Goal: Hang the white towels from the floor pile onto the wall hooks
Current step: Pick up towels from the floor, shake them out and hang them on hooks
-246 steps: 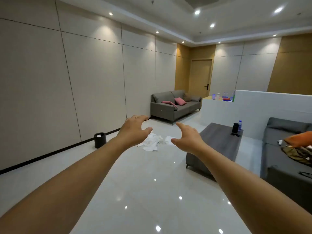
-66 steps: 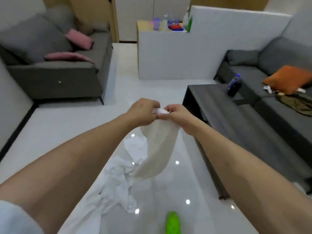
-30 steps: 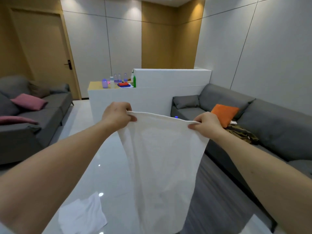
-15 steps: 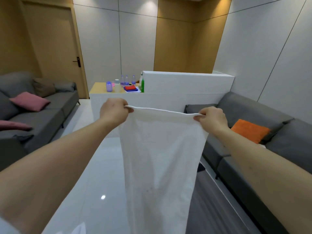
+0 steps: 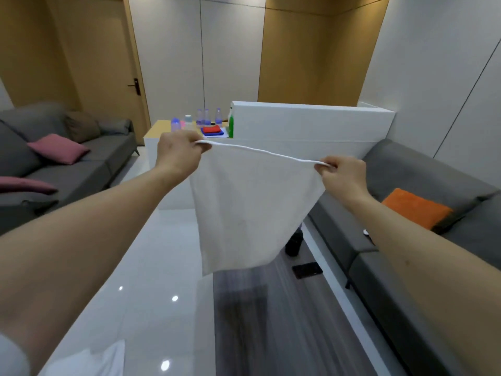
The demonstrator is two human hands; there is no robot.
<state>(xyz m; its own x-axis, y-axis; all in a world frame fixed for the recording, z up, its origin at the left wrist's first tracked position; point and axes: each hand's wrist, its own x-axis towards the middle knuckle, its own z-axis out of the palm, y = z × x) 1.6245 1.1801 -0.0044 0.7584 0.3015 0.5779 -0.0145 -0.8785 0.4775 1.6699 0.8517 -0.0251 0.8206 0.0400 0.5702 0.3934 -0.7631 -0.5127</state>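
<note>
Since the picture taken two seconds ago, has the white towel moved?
Yes. The white towel has gone up off the floor; the left hand and right hand now spread its top edge.

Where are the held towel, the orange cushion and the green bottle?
towel [image 5: 252,210], head view, middle of the hanging cloth.
orange cushion [image 5: 416,208], head view, centre of its top face.
green bottle [image 5: 231,126], head view, its body.
</note>
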